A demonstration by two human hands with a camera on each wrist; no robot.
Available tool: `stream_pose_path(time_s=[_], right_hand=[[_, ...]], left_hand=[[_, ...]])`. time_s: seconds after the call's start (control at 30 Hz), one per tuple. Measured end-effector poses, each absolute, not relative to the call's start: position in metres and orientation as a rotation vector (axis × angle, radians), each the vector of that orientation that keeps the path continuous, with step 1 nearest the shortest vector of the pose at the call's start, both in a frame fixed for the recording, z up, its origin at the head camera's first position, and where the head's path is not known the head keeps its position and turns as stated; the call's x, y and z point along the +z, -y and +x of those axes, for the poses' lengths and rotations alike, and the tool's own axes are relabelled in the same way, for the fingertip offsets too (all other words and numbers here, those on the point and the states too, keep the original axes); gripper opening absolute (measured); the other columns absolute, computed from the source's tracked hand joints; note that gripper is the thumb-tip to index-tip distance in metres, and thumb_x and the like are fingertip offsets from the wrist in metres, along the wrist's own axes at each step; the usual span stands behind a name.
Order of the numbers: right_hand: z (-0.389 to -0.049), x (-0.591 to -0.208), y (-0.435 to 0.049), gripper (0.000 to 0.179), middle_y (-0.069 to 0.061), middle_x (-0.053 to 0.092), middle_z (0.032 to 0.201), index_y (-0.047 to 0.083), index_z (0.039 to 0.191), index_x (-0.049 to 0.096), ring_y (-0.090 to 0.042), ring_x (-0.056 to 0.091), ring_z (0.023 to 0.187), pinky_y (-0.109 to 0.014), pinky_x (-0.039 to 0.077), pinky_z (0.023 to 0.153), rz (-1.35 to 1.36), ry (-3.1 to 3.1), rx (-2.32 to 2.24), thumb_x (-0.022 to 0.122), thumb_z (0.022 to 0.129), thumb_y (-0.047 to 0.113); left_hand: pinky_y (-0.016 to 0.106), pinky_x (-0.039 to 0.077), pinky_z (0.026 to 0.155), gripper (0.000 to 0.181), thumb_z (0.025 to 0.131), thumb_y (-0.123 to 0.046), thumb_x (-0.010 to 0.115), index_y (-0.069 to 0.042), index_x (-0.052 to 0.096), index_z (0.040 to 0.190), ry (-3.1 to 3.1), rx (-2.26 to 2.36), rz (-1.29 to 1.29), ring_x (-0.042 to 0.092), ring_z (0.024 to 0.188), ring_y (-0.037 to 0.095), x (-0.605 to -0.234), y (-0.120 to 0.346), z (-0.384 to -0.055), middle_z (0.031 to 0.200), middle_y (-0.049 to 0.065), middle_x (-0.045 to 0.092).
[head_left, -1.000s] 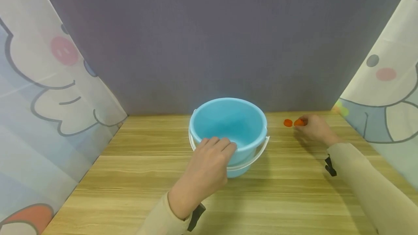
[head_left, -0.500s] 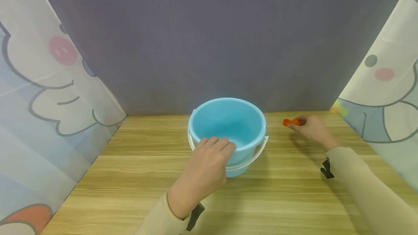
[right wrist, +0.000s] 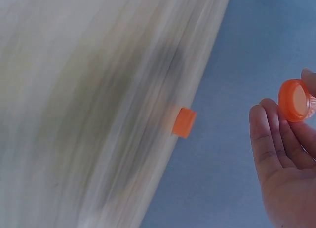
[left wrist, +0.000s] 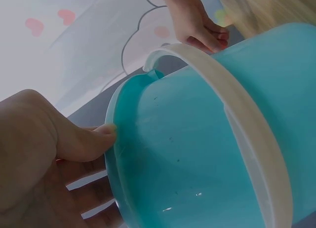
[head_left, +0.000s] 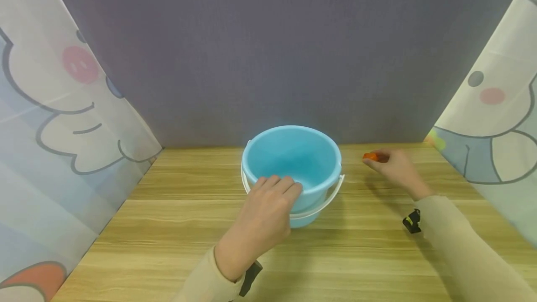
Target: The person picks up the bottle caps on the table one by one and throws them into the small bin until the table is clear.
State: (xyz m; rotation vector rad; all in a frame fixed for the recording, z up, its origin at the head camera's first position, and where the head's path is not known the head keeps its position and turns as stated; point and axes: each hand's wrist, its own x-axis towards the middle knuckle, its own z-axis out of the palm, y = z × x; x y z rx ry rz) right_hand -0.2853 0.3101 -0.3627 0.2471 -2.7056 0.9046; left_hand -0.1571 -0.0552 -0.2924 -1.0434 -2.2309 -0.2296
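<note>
My left hand (head_left: 265,220) grips the near rim of a light blue plastic bucket (head_left: 312,203), thumb outside and fingers over the edge. In the left wrist view that thumb (left wrist: 81,144) presses the bucket wall (left wrist: 173,139) just below the rim. To the right of the bucket, my right hand (head_left: 400,169) pinches an orange bottle cap (right wrist: 297,100), hollow side showing in the right wrist view. A second orange bottle cap (right wrist: 184,122) rests on the table, apart from the fingers. From the head the two caps overlap.
A white handle (head_left: 319,211) hangs down the bucket's near side. The wood-grain table (head_left: 168,227) ends at a dark grey panel (head_left: 268,50) behind. Cartoon-printed curtains (head_left: 54,120) flank it left and right.
My right hand has moved slightly left with the held cap, from beside the other cap to overlapping it in the head view. The left hand and bucket stay put.
</note>
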Motion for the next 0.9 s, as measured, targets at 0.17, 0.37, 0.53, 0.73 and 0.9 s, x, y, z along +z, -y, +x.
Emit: stream_pose_path(time_s=[0.17, 0.37, 0.53, 0.73, 0.9], right_hand=[[-0.280, -0.357, -0.302, 0.048, -0.023, 0.072, 0.105, -0.005, 0.114, 0.071, -0.038, 0.068, 0.095, -0.042, 0.052, 0.077, 0.240, 2.698, 0.922, 0.070, 0.095, 0.039], [-0.272, -0.347, -0.292, 0.057, -0.028, 0.068, 0.115, -0.007, 0.122, 0.067, -0.043, 0.065, 0.105, -0.054, 0.051, 0.086, 0.222, 2.705, 0.965, 0.066, 0.096, 0.044], [-0.268, -0.342, -0.286, 0.051, -0.025, 0.069, 0.115, -0.003, 0.121, 0.069, -0.040, 0.065, 0.106, -0.051, 0.051, 0.086, 0.225, 2.662, 0.997, 0.067, 0.096, 0.042], [-0.263, -0.336, -0.276, 0.052, -0.023, 0.069, 0.115, -0.001, 0.120, 0.069, -0.040, 0.065, 0.106, -0.048, 0.050, 0.085, 0.224, 2.639, 1.019, 0.067, 0.096, 0.045], [-0.260, -0.332, -0.271, 0.055, -0.023, 0.069, 0.118, -0.001, 0.125, 0.067, -0.040, 0.065, 0.108, -0.046, 0.051, 0.084, 0.217, 2.611, 1.066, 0.066, 0.096, 0.046]], left_hand=[[0.029, 0.039, 0.063, 0.042, 0.058, 0.013, 0.066, -0.009, 0.065, 0.093, 2.223, -0.228, -1.040, 0.050, 0.069, 0.018, -0.293, 0.055, -0.157, 0.082, -0.001, 0.059], [0.029, 0.039, 0.063, 0.042, 0.058, 0.013, 0.066, -0.009, 0.066, 0.094, 2.218, -0.234, -1.041, 0.050, 0.069, 0.018, -0.292, 0.055, -0.157, 0.083, -0.001, 0.060], [0.029, 0.039, 0.063, 0.043, 0.058, 0.013, 0.065, -0.009, 0.066, 0.094, 2.217, -0.221, -1.041, 0.050, 0.069, 0.018, -0.292, 0.056, -0.157, 0.083, -0.001, 0.059], [0.028, 0.039, 0.063, 0.043, 0.058, 0.013, 0.066, -0.009, 0.066, 0.095, 2.221, -0.216, -1.039, 0.050, 0.070, 0.018, -0.292, 0.056, -0.157, 0.084, -0.001, 0.060], [0.029, 0.039, 0.063, 0.042, 0.058, 0.012, 0.066, -0.009, 0.066, 0.094, 2.222, -0.219, -1.040, 0.049, 0.069, 0.018, -0.292, 0.056, -0.157, 0.083, -0.001, 0.059]])
